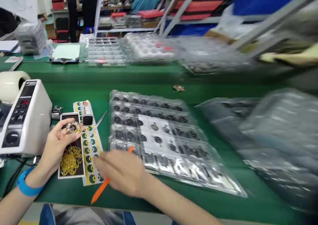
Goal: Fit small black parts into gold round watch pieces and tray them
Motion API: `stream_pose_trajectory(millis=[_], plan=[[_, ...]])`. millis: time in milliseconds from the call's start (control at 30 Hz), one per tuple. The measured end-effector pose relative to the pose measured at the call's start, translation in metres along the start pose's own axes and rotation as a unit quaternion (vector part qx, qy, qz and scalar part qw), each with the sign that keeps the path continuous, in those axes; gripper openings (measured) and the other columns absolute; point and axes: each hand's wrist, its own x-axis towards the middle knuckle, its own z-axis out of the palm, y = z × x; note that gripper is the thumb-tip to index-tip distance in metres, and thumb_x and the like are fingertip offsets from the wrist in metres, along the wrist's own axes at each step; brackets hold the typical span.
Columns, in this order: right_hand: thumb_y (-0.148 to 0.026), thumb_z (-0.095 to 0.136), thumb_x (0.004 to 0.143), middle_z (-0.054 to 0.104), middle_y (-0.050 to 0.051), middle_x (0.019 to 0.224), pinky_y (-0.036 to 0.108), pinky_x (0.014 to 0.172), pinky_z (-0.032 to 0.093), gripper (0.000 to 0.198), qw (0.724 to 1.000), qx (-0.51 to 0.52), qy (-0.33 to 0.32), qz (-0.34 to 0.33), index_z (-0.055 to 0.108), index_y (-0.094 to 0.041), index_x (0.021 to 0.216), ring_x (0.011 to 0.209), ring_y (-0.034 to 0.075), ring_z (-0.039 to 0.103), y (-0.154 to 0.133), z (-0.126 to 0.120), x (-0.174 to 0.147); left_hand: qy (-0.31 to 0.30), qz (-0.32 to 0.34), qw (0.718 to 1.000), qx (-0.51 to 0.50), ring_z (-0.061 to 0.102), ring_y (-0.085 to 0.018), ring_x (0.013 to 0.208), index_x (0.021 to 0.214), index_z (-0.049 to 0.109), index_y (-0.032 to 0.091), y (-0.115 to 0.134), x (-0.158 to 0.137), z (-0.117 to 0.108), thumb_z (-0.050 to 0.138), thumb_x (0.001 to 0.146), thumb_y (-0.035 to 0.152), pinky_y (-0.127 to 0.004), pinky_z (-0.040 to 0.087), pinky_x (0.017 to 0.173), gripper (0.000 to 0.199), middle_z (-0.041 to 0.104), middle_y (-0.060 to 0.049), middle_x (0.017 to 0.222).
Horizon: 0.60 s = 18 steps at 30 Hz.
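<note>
My left hand (56, 142), with a blue wristband, pinches a small round metal part (73, 128) with a dark centre. It is above a narrow white-edged box (82, 167) that holds a heap of yellow rings (71, 160). My right hand (124, 172) is blurred and closed around an orange pointed stick-like tool (100, 190), its other end showing above the fingers. Under both hands' area lies a sticker sheet (86, 152) with green and yellow round labels. A pair of tweezers (98, 122) and a small dark-faced piece (87, 120) rest on that sheet.
To the left stands a white tape dispenser (41, 119). A clear compartment tray (159, 109) of dark round parts fills the middle. Plastic bagging (273, 135) lies at the right. A small metal part (179, 88) sits behind the tray. A clipboard (66, 53) and more trays (106, 51) stand on the ledge.
</note>
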Motion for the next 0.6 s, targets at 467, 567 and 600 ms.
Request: stream_pose_trajectory(millis=[467,567,600], plan=[[-0.017,0.051,0.085,0.070,0.004,0.087,0.024,0.060,0.045,0.021,0.856,-0.216,-0.329,0.335,0.072,-0.021,0.087,0.076,0.020,0.068,0.173,-0.119,-0.054,0.055,-0.019,0.998,0.036,0.071,-0.028,0.099,0.112,0.056,0.015,0.004,-0.003,-0.002,0.091,0.061,0.030,-0.021,0.060,0.078,0.064,0.077,-0.011,0.093],[-0.019,0.048,0.089,0.070,0.007,0.095,0.026,0.064,0.045,0.024,0.836,-0.232,-0.339,0.363,0.072,-0.020,0.096,0.081,0.021,0.067,0.179,-0.130,-0.061,0.073,-0.006,0.996,0.050,0.073,-0.026,0.094,0.110,0.059,0.017,0.005,-0.004,0.002,0.093,0.057,0.029,-0.019,0.060,0.076,0.065,0.078,-0.008,0.089],[-0.019,0.048,0.090,0.069,0.007,0.097,0.027,0.066,0.045,0.024,0.832,-0.231,-0.344,0.369,0.071,-0.020,0.098,0.084,0.021,0.067,0.180,-0.133,-0.063,0.081,0.001,0.995,0.053,0.073,-0.026,0.094,0.109,0.060,0.017,0.005,-0.005,0.004,0.093,0.056,0.030,-0.018,0.060,0.076,0.064,0.078,-0.008,0.090]])
